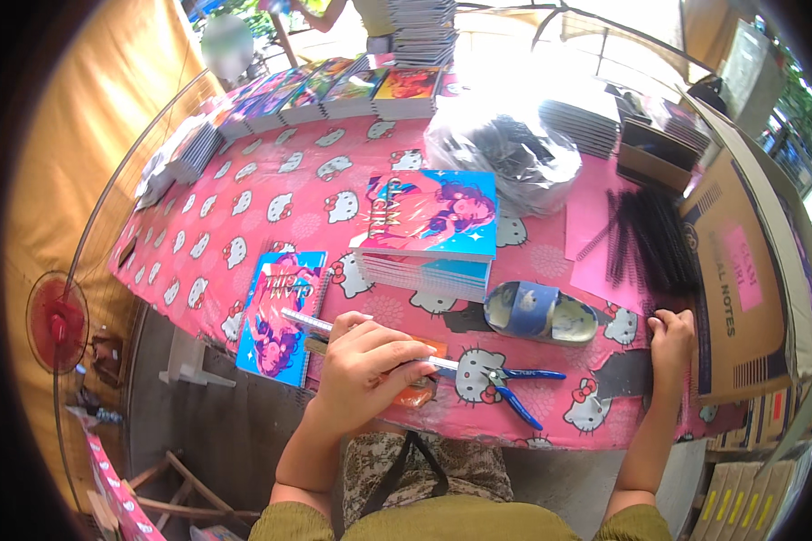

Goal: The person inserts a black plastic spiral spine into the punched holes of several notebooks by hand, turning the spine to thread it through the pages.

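My left hand (370, 365) is closed around a thin whitish strip (305, 320), ribbed at its left end and seen almost edge-on; its exact kind is unclear. Below that hand lies a partly covered orange object (415, 395). Beside it on the table are blue-handled cutting pliers (525, 389) with their handles spread. My right hand (672, 343) has curled fingers at the near end of a pile of black spiral binding coils (650, 239); whatever is in its fingers is hidden. A spiral notebook (284, 316) lies left of my left hand. Beyond it stands a stack of matching notebooks (433, 216).
A blue slide sandal (539, 311) rests on the pink patterned tablecloth (280, 207). Behind it sits a clear plastic bag (505, 149) with dark contents. A cardboard box (749, 270) borders the right side. Notebook stacks (406, 90) line the far edge, where another person (374, 18) stands.
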`<state>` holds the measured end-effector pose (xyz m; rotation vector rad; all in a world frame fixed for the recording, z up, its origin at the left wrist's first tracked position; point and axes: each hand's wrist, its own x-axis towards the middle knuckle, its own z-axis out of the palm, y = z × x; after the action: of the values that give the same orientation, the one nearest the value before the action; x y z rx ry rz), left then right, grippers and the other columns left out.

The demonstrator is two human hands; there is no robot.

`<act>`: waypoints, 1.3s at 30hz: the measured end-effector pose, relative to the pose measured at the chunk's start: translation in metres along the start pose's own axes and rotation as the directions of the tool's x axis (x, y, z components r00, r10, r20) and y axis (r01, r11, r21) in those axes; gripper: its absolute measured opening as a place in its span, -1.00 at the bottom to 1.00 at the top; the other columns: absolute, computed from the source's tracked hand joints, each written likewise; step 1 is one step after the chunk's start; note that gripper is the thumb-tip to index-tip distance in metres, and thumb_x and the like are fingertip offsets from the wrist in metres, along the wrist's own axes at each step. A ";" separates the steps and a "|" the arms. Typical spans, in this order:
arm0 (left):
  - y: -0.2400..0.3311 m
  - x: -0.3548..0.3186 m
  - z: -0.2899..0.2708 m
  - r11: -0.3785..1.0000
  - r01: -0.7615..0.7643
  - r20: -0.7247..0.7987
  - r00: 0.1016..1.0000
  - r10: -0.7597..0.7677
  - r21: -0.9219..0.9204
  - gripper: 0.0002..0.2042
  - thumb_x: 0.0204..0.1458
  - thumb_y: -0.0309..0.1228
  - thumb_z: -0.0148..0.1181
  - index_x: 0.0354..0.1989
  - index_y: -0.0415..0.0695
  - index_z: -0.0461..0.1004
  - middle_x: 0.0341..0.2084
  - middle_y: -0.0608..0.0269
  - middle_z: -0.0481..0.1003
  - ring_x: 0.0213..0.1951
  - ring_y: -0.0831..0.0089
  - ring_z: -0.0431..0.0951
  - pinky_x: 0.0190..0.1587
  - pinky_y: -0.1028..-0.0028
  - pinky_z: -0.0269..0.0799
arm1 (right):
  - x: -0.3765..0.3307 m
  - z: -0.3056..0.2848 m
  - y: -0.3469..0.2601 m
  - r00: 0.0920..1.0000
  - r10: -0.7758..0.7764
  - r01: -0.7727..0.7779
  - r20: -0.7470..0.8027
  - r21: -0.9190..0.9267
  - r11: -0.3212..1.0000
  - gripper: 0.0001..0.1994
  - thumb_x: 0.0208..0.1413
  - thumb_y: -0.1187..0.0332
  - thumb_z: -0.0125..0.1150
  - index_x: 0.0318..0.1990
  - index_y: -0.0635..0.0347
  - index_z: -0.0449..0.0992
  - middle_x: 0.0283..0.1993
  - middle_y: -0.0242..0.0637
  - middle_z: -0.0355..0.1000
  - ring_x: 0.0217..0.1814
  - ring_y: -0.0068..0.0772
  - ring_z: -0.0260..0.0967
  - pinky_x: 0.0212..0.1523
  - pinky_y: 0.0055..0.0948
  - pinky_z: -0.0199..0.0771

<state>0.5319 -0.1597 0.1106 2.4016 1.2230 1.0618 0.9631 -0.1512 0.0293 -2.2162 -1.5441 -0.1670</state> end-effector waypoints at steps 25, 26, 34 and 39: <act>-0.006 -0.006 0.001 0.998 -0.054 -0.046 0.997 0.056 0.040 -0.82 -0.13 -0.31 0.39 -0.30 0.05 0.63 -0.45 0.50 0.57 -0.38 0.55 0.47 -0.01 0.37 0.15 | -0.065 -0.042 -0.205 0.768 -0.629 0.141 0.119 0.927 0.348 -0.78 -0.14 0.65 0.35 -0.28 0.23 0.60 -0.34 -0.21 0.46 -0.35 -0.41 0.47 -0.37 -0.47 0.47; -0.007 -0.007 0.002 0.998 -0.049 -0.059 0.997 0.052 0.047 -0.82 -0.13 -0.30 0.39 -0.30 0.04 0.63 -0.46 0.50 0.57 -0.39 0.55 0.47 -0.01 0.37 0.15 | -0.064 -0.039 -0.202 0.723 -0.661 0.068 0.203 0.931 0.359 -0.74 -0.12 0.65 0.33 -0.21 0.22 0.57 -0.34 -0.21 0.47 -0.34 -0.43 0.47 -0.36 -0.47 0.47; -0.005 -0.015 0.000 0.999 -0.024 -0.090 0.996 0.020 -0.044 -0.83 -0.10 -0.29 0.37 -0.32 0.00 0.62 -0.30 0.38 0.55 -0.29 0.47 0.50 -0.03 0.34 0.10 | -0.097 -0.048 -0.219 0.750 -0.662 0.472 0.010 0.693 0.545 -0.74 -0.03 0.47 0.31 -0.15 0.20 0.46 -0.38 -0.23 0.40 -0.41 -0.15 0.42 -0.46 -0.29 0.42; 0.002 -0.020 -0.008 0.999 -0.008 -0.124 0.992 0.014 0.049 -0.84 -0.10 -0.28 0.36 -0.33 0.03 0.62 -0.25 0.35 0.53 -0.18 0.42 0.49 0.07 0.17 0.01 | -0.107 -0.052 -0.234 0.768 -0.639 0.550 -0.041 0.552 0.626 -0.72 0.01 0.43 0.28 -0.10 0.22 0.47 -0.23 -0.11 0.45 -0.20 -0.12 0.45 -0.30 -0.26 0.47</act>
<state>0.5192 -0.1775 0.1073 2.4124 1.2903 1.2150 0.7168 -0.1979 0.1049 -1.2383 -2.0680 0.2412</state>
